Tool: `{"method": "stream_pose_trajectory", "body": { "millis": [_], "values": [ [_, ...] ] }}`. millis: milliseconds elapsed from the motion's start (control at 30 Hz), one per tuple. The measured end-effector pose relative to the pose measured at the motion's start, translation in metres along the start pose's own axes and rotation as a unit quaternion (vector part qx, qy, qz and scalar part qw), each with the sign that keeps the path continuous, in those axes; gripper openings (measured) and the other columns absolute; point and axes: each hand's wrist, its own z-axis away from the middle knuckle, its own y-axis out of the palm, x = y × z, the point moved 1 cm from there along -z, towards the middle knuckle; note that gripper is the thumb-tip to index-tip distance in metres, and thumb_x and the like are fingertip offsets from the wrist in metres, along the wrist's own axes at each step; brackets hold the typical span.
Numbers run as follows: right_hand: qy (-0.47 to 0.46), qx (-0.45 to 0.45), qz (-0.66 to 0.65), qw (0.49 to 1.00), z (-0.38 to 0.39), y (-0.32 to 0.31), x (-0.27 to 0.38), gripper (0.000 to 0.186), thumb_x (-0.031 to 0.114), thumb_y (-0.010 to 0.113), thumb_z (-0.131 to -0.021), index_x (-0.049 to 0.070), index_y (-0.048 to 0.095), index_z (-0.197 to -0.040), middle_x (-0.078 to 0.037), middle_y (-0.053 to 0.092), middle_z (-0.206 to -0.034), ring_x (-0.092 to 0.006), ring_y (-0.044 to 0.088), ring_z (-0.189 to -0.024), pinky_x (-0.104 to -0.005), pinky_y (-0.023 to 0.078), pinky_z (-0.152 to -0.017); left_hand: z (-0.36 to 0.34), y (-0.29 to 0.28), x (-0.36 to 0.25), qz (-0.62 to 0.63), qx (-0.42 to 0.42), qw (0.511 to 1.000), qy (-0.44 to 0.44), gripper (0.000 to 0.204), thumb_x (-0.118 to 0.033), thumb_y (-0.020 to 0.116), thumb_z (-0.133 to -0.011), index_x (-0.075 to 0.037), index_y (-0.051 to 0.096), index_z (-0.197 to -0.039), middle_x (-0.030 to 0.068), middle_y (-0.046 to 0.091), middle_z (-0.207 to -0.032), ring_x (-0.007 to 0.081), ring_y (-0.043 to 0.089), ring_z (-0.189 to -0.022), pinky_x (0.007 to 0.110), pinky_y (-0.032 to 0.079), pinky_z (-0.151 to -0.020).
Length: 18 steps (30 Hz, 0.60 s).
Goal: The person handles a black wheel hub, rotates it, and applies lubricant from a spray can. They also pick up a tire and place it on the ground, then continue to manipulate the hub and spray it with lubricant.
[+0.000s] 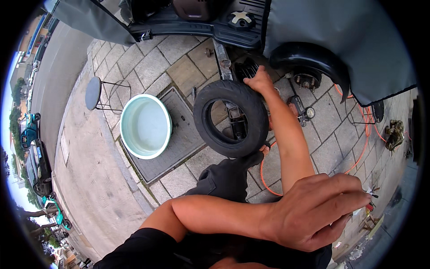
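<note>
Black rubber, ribbed with tread, makes up the small tyre (230, 119) I watch standing upright on the grey paving stones (148, 62), its round opening facing me. One hand (259, 80) rests on the tyre's top edge, fingers curled over the tread, steadying it; that forearm runs up from the right side, so I take it as my right hand. My left hand (316, 213) crosses low in front, fingers loosely bent and pinched toward a small thin object at the tips; I cannot tell what it is. Beside the tyre sits a round pale-green basin (145, 126) with smooth walls, on a square metal cover (179, 139). An orange hose (358, 157) curls over the stones near a bare wheel hub (307, 82).
</note>
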Motion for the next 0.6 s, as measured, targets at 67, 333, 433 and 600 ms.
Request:
{"method": "stream_pose_trajectory", "body": {
  "millis": [67,333,433,600],
  "values": [
    [0.000,-0.003,-0.026,1.000,0.002,-0.001,0.001,0.094,0.043,0.089,-0.076,-0.005,0.049,-0.146,-0.031,0.064,-0.142,-0.0410,0.063,-0.132,-0.0455,0.050,-0.111,0.004,0.003,0.010,-0.033,0.013,0.999,0.018,0.054,0.007,0.072,-0.078,0.004,0.065,-0.131,0.0167,0.066,-0.117,0.0286,0.067,-0.081,0.037,0.054,-0.068],
    [-0.130,-0.111,-0.133,0.976,0.082,-0.064,0.011,0.090,0.034,0.088,-0.074,-0.003,0.050,-0.146,-0.028,0.070,-0.131,-0.0408,0.069,-0.123,-0.0441,0.054,-0.106,0.017,0.026,0.015,-0.038,0.071,0.995,0.067,0.053,0.006,0.075,-0.074,-0.001,0.068,-0.125,0.0133,0.067,-0.117,0.0256,0.066,-0.077,0.036,0.048,-0.062],
    [-0.160,-0.158,-0.161,0.961,0.120,-0.103,0.008,0.088,0.032,0.088,-0.076,-0.002,0.050,-0.148,-0.027,0.070,-0.131,-0.0388,0.070,-0.121,-0.0431,0.054,-0.105,0.024,0.039,0.015,-0.025,0.080,0.993,0.084,0.051,0.007,0.075,-0.073,-0.003,0.069,-0.123,0.0122,0.068,-0.115,0.0271,0.066,-0.079,0.036,0.050,-0.066],
    [-0.217,-0.244,-0.250,0.911,0.212,-0.167,0.000,0.085,0.027,0.090,-0.078,-0.002,0.049,-0.146,-0.021,0.071,-0.126,-0.0290,0.072,-0.115,-0.0393,0.055,-0.101,0.012,0.037,0.023,-0.078,0.038,0.988,0.132,0.040,0.008,0.073,-0.078,0.000,0.070,-0.117,0.0134,0.070,-0.107,0.0297,0.068,-0.087,0.038,0.053,-0.077]
  ]
}}
